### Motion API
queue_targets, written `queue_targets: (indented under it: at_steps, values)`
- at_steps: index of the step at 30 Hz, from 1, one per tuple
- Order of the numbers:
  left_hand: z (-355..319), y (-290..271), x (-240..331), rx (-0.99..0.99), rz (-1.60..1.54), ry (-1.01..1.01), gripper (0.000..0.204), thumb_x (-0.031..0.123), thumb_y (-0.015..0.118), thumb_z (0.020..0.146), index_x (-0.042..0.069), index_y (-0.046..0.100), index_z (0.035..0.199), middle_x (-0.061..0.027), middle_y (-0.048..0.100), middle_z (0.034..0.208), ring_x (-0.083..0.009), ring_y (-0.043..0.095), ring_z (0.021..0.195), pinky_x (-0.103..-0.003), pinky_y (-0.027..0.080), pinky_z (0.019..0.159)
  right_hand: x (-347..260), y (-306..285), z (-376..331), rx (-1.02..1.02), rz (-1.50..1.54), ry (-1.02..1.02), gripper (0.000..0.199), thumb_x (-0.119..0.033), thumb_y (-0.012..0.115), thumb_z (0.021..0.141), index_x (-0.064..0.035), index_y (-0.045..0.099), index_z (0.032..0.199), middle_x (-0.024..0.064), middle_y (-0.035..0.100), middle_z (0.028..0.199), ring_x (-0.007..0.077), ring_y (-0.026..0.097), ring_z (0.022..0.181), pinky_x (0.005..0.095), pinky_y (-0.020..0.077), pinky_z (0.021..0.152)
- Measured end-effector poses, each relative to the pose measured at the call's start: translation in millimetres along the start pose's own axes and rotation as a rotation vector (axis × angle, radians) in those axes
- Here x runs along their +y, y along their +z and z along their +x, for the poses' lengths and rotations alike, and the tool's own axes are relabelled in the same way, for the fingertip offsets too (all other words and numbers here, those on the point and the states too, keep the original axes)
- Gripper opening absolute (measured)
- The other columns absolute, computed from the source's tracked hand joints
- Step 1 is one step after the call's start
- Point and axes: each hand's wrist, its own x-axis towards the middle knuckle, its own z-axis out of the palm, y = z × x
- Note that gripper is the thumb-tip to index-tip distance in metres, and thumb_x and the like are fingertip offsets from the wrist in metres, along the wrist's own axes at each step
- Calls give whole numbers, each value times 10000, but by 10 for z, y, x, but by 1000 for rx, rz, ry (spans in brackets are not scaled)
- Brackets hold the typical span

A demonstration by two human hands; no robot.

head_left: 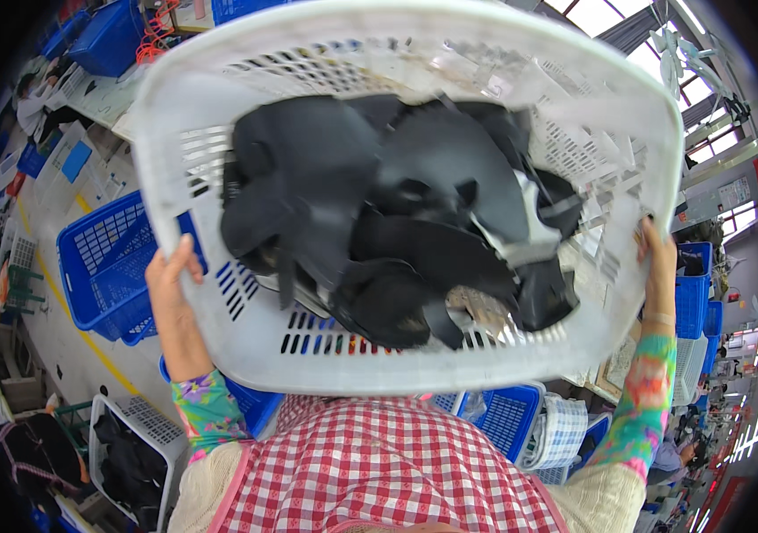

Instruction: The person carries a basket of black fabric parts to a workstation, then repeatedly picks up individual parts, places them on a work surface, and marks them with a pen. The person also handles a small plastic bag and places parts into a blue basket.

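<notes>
Held up in front of my body is a large white plastic basket with slotted walls. My left hand grips its left rim, the fingers curled over the edge. On the opposite side my right hand is closed around the right rim. Inside lies a heap of black cut pieces, flat and curved, that look like leather or sheet material. Some pale scraps show among them near the basket's bottom. The basket hides most of what is behind it.
Blue crates stand on the floor at left, near yellow floor lines. Another white basket with black pieces sits at lower left. More blue crates are stacked at right. A person is at a table at far left.
</notes>
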Motion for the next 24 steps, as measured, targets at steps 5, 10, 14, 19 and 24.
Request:
queue_targets:
  at_steps: [5, 10, 14, 19, 24]
  values:
    - [518, -89, -214, 225, -249, 113, 209, 175, 752, 895, 23, 613, 867, -39, 509, 599, -131, 485, 511, -265, 372, 503, -590, 1390, 1505, -64, 52, -223, 360, -419, 742, 883, -101, 617, 768, -44, 525, 653, 72, 465, 555, 242, 330, 527]
    - [1169, 349, -1144, 193, -362, 210, 198, 44, 651, 916, 55, 561, 739, -22, 492, 607, -123, 461, 533, -284, 378, 534, -592, 2742, 2378, 99, -346, -259, 703, -509, 770, 789, 52, 657, 1197, 166, 719, 1061, 219, 666, 973, 358, 515, 857]
    - [1413, 832, -1861, 60, -26, 256, 170, 72, 752, 874, 15, 592, 858, -32, 597, 734, -116, 559, 648, -281, 465, 627, -173, 3323, 1555, -392, -570, -495, 572, -369, 711, 895, 33, 611, 1289, 190, 705, 1204, 306, 679, 1083, 388, 529, 951]
    - [1426, 1167, -2146, 68, 7, 184, 233, 111, 773, 910, 7, 575, 847, -16, 602, 778, -117, 515, 693, -285, 460, 667, 479, 2968, -91, -1125, -648, -301, 453, -291, 714, 912, -73, 635, 1301, 152, 671, 1283, 317, 641, 1162, 397, 497, 1011]
    - [1292, 1278, -2071, 65, 214, 318, 295, 195, 730, 960, -8, 577, 811, -46, 569, 754, -155, 500, 698, -311, 464, 688, 1589, 2331, -1720, -1150, -671, 71, 445, -322, 685, 910, -60, 649, 1268, 205, 709, 1143, 398, 663, 1072, 441, 516, 950]
